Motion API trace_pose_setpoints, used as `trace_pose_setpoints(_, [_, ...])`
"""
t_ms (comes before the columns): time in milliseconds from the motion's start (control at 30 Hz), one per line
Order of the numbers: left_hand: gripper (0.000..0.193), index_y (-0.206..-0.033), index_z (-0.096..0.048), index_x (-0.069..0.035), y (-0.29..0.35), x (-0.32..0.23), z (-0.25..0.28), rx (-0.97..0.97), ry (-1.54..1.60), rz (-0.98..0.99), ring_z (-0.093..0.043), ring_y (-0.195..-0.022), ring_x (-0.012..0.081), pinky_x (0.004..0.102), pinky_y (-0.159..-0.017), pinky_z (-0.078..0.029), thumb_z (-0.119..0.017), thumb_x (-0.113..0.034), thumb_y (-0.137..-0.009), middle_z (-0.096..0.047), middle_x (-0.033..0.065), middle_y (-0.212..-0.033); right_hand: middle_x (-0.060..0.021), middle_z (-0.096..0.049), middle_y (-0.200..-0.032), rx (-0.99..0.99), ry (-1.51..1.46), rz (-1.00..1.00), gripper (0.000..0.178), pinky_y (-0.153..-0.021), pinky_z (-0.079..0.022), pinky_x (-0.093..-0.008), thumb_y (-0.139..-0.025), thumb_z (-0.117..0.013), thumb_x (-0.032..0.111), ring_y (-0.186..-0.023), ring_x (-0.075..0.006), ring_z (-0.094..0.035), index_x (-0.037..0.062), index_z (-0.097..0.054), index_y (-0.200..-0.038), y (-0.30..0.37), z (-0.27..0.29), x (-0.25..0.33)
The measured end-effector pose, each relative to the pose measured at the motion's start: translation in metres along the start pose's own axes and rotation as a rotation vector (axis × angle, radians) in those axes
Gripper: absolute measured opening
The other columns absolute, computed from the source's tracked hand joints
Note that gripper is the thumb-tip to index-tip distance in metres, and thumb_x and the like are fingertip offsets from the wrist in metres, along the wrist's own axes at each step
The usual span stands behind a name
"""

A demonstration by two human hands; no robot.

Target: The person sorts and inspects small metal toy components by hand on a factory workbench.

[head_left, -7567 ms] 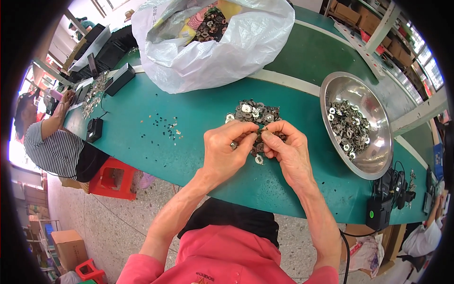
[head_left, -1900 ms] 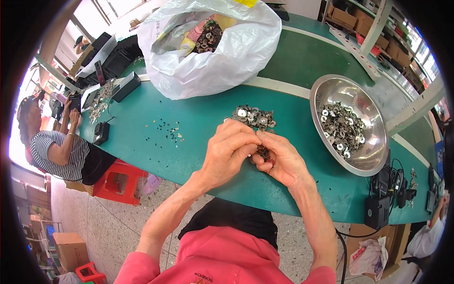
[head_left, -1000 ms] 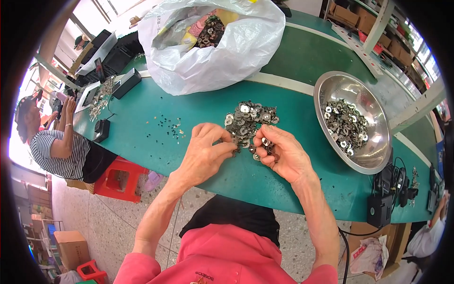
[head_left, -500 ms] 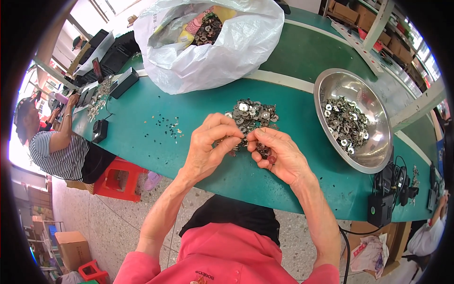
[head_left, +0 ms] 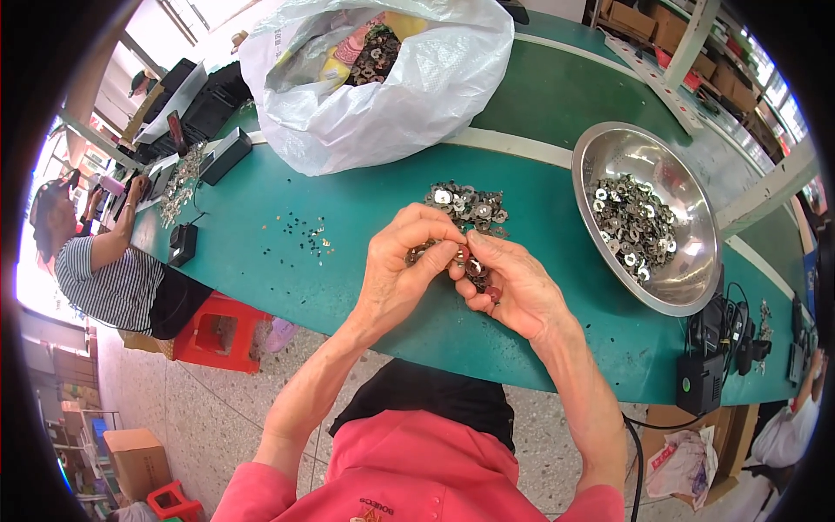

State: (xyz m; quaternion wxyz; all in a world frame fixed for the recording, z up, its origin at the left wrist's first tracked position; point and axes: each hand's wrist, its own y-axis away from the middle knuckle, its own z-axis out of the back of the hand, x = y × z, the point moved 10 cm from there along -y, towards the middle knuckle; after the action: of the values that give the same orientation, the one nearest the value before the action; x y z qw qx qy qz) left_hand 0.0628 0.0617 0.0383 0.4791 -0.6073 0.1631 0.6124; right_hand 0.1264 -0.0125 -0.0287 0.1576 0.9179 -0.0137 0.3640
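My left hand [head_left: 402, 271] is closed in a pinch, thumb and forefinger meeting the fingertips of my right hand [head_left: 522, 291]. Between them is a small metal piece, mostly covered by the fingers. My right hand is curled, and several small ring-like metal pieces [head_left: 476, 268] show in and under its fingers. Both hands hover over the near side of a pile of flat metal pieces [head_left: 470, 203] on the green table [head_left: 383, 196]. To the right, a steel bowl [head_left: 698, 265] holds many similar pieces and tilts toward me.
A large white woven bag [head_left: 383, 130] of metal pieces stands behind the pile. Small dark bits [head_left: 304, 230] lie scattered at left, near a black box [head_left: 183, 244]. A black device with cables [head_left: 700, 378] sits at the right edge. Another person [head_left: 109, 270] works at far left.
My hands have come closer together, the left one shifting right until its fingertips touch the right hand's. The view has shifted slightly.
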Motion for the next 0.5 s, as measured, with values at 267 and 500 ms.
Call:
trace_pose_setpoints(267, [0.021, -0.092, -0.068, -0.003, 0.001, -0.025, 0.017, -0.080, -0.305, -0.120, -0.057, -0.091, 0.0220, 0.0324, -0.073, -0.048, -0.067, 0.006, -0.073, -0.061, 0.0072, -0.095, -0.0003, -0.059, -0.079, -0.013, -0.029, 0.014, 0.018, -0.052, -0.042, -0.0175, -0.089, -0.066, 0.019, -0.066, -0.0074, -0.055, 0.0047, -0.062, -0.099, -0.002, 0.005, 0.003])
trace_pose_setpoints(500, [0.026, -0.086, -0.067, -0.007, 0.022, -0.024, 0.009, 0.272, -0.755, -0.310, -0.054, -0.100, 0.0283, 0.0417, -0.089, -0.040, -0.074, 0.000, -0.062, -0.059, 0.0045, -0.101, -0.0045, -0.057, -0.083, -0.062, -0.140, 0.045, 0.013, -0.050, -0.039, -0.0178, -0.090, -0.064, 0.012, -0.066, -0.0088, -0.050, 0.0014, -0.060, -0.096, -0.003, 0.009, 0.006])
